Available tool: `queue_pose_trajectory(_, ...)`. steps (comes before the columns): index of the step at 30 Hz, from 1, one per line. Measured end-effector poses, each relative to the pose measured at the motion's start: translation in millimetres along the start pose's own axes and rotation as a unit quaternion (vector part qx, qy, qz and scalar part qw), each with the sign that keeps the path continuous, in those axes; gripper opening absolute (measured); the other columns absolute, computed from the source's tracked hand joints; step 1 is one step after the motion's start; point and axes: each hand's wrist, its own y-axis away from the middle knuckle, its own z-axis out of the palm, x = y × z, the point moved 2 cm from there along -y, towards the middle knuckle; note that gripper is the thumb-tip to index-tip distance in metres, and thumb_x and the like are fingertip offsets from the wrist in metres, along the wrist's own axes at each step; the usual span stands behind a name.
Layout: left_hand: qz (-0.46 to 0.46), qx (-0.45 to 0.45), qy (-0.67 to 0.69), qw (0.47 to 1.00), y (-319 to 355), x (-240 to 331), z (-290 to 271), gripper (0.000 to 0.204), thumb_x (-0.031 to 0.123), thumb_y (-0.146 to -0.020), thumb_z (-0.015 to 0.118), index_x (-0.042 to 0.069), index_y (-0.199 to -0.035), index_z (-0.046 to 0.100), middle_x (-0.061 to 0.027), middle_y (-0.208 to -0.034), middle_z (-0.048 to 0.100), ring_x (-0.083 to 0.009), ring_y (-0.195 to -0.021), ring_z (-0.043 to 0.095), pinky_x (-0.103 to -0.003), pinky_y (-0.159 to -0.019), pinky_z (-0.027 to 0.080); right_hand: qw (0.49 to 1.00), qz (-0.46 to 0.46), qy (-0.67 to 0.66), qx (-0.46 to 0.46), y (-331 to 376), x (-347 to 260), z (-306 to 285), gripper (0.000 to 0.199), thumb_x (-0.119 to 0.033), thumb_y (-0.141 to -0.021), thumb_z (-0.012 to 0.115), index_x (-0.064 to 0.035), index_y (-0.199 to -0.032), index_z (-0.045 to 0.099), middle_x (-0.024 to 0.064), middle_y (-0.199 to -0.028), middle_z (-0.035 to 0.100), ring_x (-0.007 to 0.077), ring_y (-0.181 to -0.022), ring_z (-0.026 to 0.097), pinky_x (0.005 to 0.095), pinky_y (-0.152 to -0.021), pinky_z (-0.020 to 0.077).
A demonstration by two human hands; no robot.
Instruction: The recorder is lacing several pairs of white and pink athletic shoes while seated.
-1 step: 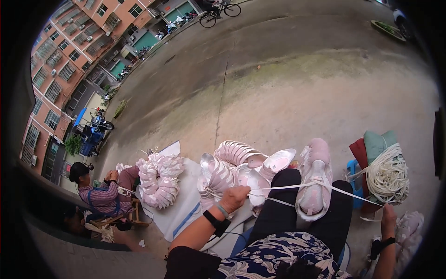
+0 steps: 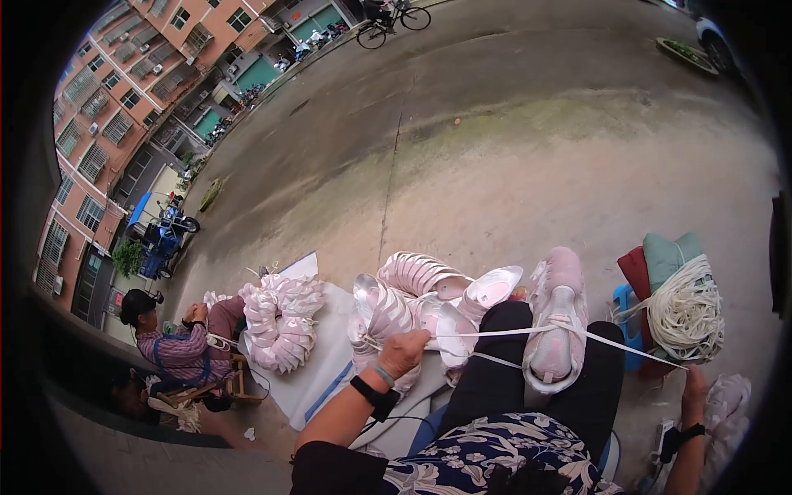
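Observation:
A pink shoe upper lies over my knee, which is in black trousers. A white lace runs taut across it from hand to hand. My left hand, with a black watch on the wrist, grips one end of the lace beside a strung bunch of pink shoe uppers. My right hand is low at the right and closed on the other end. Just above it sits a bundle of white laces.
The lace bundle rests on green and red cushions over a blue stool. A white sheet covers the concrete ground. At the left another person sits by a second ring of pink uppers. A blue tricycle and a bicycle stand farther off.

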Motion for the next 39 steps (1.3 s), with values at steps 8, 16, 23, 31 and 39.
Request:
queue_pose_trajectory(8, -0.107, 0.049, -0.150, 0.982, 42.7, -95.6, -78.1, 0.006, 0.010, -0.083, 0.052, 0.009, -0.077, 0.052, -0.0104, -0.066, 0.055, -0.0300, -0.060, 0.059, -0.041, -0.050, 0.045, 0.978, 0.195, 0.055, 0.054, 69.0, 133.5, -98.4, 0.021, -0.009, -0.092, 0.046, 0.0031, -0.105, 0.057, 0.0218, -0.100, 0.061, 0.0355, -0.093, 0.059, 0.0403, -0.077, 0.0458)
queue_pose_trajectory(16, -0.168, 0.073, -0.229, 0.956, 48.1, -173.9, -135.6, 0.015, 0.016, -0.087, 0.050, 0.007, -0.076, 0.054, -0.0150, -0.067, 0.058, -0.0347, -0.064, 0.059, -0.043, -0.054, 0.046, 0.957, 0.178, 0.227, 0.041, 73.8, 168.3, -164.4, 0.020, -0.012, -0.092, 0.041, 0.0005, -0.097, 0.055, 0.0221, -0.089, 0.058, 0.0400, -0.081, 0.056, 0.0436, -0.066, 0.0441)
queue_pose_trajectory(23, -0.190, 0.098, -0.256, 0.943, 0.1, -192.4, -162.9, 0.021, 0.023, -0.085, 0.054, 0.008, -0.070, 0.056, -0.0167, -0.068, 0.059, -0.0370, -0.065, 0.059, -0.044, -0.057, 0.046, 0.912, 0.048, 0.352, 0.204, 48.0, 193.8, -158.9, 0.016, -0.013, -0.093, 0.044, -0.0010, -0.093, 0.055, 0.0175, -0.075, 0.060, 0.0348, -0.062, 0.058, 0.0424, -0.055, 0.0461)
queue_pose_trajectory(31, -0.399, -0.340, 0.330, 0.785, -16.8, -80.9, -2.4, 0.026, 0.023, -0.083, 0.056, 0.002, -0.070, 0.063, -0.0060, -0.063, 0.062, -0.0148, -0.053, 0.062, -0.027, -0.046, 0.050, 0.865, 0.359, -0.302, -0.179, 13.8, -50.6, 25.4, 0.013, -0.016, -0.075, 0.062, -0.0041, -0.070, 0.060, 0.0018, -0.059, 0.055, 0.0096, -0.047, 0.050, 0.0252, -0.042, 0.0423)
queue_pose_trajectory(39, -0.205, -0.454, 0.569, 0.654, -79.3, 92.5, 26.7, 0.032, 0.031, -0.094, 0.049, 0.004, -0.085, 0.060, 0.0022, -0.060, 0.054, -0.0018, -0.044, 0.043, -0.015, -0.043, 0.034, 0.542, 0.435, -0.660, -0.285, -53.5, -222.9, 34.8, 0.010, -0.014, -0.086, 0.060, -0.0060, -0.080, 0.056, 0.0022, -0.069, 0.058, 0.0076, -0.051, 0.054, 0.0230, -0.046, 0.0481)
